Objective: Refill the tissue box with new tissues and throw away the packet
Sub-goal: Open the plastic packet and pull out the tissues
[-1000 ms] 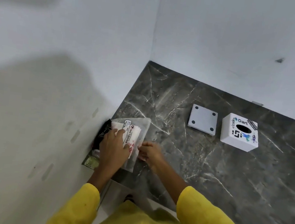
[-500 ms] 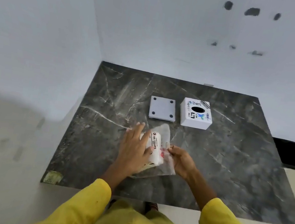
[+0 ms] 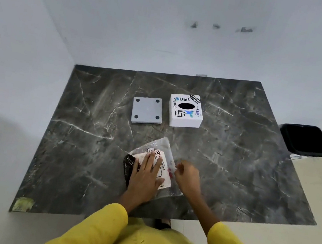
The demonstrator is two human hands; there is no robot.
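Head view: left hand (image 3: 145, 178) lies flat, open on the tissue packet (image 3: 155, 162); right hand (image 3: 186, 175) pinches its plastic edge just beside

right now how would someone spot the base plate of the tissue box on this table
On the dark marble table, look toward the far middle, beyond both hands. The white stickered tissue box stands there; the base plate lies flat just left of it, plain grey with four dark corner dots.

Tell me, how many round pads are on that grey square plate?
4: one sits at each corner of the grey plate, which lies flat on the table just left of the white tissue box. None looks hidden.
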